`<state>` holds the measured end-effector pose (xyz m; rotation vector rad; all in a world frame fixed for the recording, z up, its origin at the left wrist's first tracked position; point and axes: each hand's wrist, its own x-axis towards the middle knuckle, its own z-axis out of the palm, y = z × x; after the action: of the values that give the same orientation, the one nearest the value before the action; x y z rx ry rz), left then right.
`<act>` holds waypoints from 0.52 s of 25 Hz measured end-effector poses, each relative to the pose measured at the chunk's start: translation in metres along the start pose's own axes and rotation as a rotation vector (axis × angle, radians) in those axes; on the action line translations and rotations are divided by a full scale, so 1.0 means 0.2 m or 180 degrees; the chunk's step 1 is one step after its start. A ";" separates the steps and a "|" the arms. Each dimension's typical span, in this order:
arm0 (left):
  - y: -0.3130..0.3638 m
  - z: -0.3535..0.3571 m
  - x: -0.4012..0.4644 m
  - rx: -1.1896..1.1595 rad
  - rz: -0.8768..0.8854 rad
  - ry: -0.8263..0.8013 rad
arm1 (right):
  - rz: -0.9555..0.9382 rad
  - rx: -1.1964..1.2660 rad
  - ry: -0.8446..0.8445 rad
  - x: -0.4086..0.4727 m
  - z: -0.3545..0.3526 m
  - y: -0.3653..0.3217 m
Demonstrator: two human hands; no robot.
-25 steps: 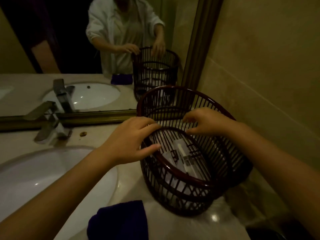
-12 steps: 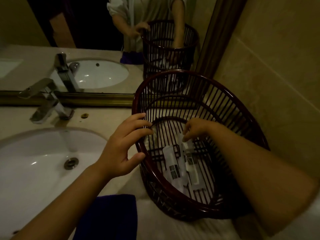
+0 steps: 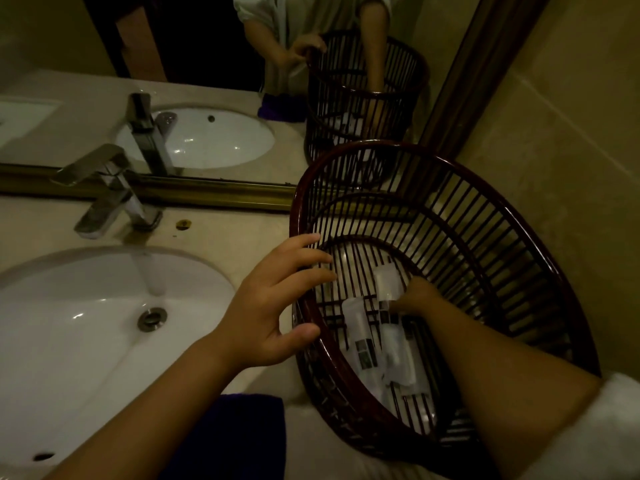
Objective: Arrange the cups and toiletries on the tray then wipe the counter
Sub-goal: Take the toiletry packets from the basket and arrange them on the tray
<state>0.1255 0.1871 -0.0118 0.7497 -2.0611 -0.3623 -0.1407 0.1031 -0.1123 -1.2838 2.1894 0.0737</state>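
Note:
A dark red slatted basket point(image 3: 519, 237) stands on the beige counter point(image 3: 221, 237), tipped toward me. Several white toiletry packets point(image 3: 394, 348) lie at its bottom. My left hand point(image 3: 277, 299) rests on the basket's left rim with fingers spread over the slats and thumb outside. My right hand point(image 3: 419, 296) is deep inside the basket, fingers pinching the top of one white packet point(image 3: 388, 282). Whether the packet is lifted off the bottom is unclear.
A white sink point(image 3: 86, 334) with a chrome tap point(image 3: 107, 192) lies to the left. A folded purple cloth point(image 3: 239, 434) sits at the counter's front edge. The mirror point(image 3: 207, 46) stands behind, and a tiled wall point(image 3: 571, 133) closes the right side.
My right hand has gone from the basket's rim down to the packets at its bottom. My left hand stayed on the left rim. The view has tilted down and moved closer.

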 end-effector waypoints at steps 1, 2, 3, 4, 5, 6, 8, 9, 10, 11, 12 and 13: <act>0.00 0.00 0.00 0.0000 -0.0012 -0.0005 | 0.0052 0.0017 0.0004 0.00 0.00 0.01; 0.00 0.00 0.00 -0.0002 -0.0029 -0.0013 | 0.0105 0.0048 0.0014 0.01 0.00 0.01; 0.00 0.00 0.00 -0.0006 -0.0048 -0.0019 | 0.0148 0.0099 0.0014 0.01 0.01 0.01; 0.01 0.00 0.00 -0.0009 -0.0067 -0.0022 | 0.0164 0.0144 -0.0012 0.01 0.01 0.00; 0.01 0.00 0.00 -0.0008 -0.0082 -0.0027 | 0.0147 0.0148 -0.0058 0.01 0.01 0.00; 0.01 0.00 0.00 -0.0005 -0.0101 -0.0038 | 0.0119 0.0106 -0.0097 0.01 0.00 -0.01; 0.02 -0.01 -0.01 0.0003 -0.0142 -0.0079 | 0.0079 0.0095 -0.0169 -0.01 -0.01 -0.02; 0.02 -0.01 -0.01 0.0001 -0.0161 -0.0102 | 0.0062 0.0214 -0.0230 -0.01 -0.02 -0.03; 0.03 -0.02 -0.01 -0.0004 -0.0178 -0.0121 | 0.0027 0.0401 -0.0285 -0.03 -0.05 -0.05; 0.03 -0.02 -0.01 -0.0010 -0.0204 -0.0137 | -0.0053 0.0596 -0.0287 -0.06 -0.10 -0.07; 0.04 -0.03 -0.01 -0.0014 -0.0238 -0.0156 | -0.0192 0.0744 -0.0236 -0.10 -0.17 -0.11; 0.05 -0.04 0.00 -0.0023 -0.0287 -0.0196 | -0.0403 0.0812 -0.0162 -0.15 -0.26 -0.15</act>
<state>0.1285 0.1952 -0.0032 0.8384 -2.0869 -0.4482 -0.1296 0.0932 -0.0480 -1.2560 1.9950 -0.2138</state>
